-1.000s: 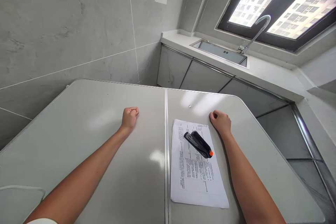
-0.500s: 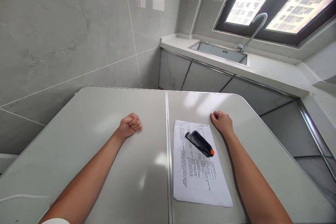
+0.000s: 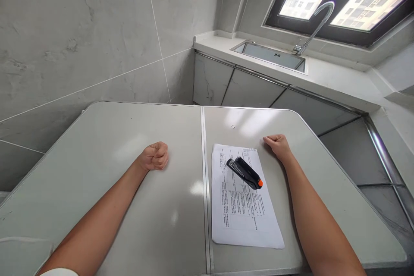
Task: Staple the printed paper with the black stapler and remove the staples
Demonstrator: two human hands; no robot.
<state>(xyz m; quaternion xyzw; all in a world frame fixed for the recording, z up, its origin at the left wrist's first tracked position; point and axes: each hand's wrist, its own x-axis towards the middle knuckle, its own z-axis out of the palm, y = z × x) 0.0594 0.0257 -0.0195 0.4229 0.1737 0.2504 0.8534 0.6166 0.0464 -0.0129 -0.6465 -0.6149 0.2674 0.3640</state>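
Observation:
My left hand [image 3: 155, 155] rests on the left half of the table as a fist, with nothing showing in it. On the right half, beyond the upper right edge of the paper, my right hand [image 3: 277, 145] lies with its fingers curled in; I see no object there. The printed sheets of paper [image 3: 241, 230] lie flat just right of the table's seam. A black stapler [image 3: 247, 173] with an orange end sits diagonally on top of the paper. Neither hand touches the stapler or the paper.
The pale folding table [image 3: 168, 224] has a metal seam [image 3: 205, 181] down its middle. Tiny bits like staples [image 3: 233, 126] lie beyond the paper. Further off stand a counter with a sink [image 3: 271, 57], a tap [image 3: 318, 26] and a window. A tiled wall [image 3: 80, 43] rises at the left.
My left hand has shifted slightly left, still a fist. My right hand has moved a little right and its fingers have curled in more. The stapler and paper stay put; the view has tilted slightly.

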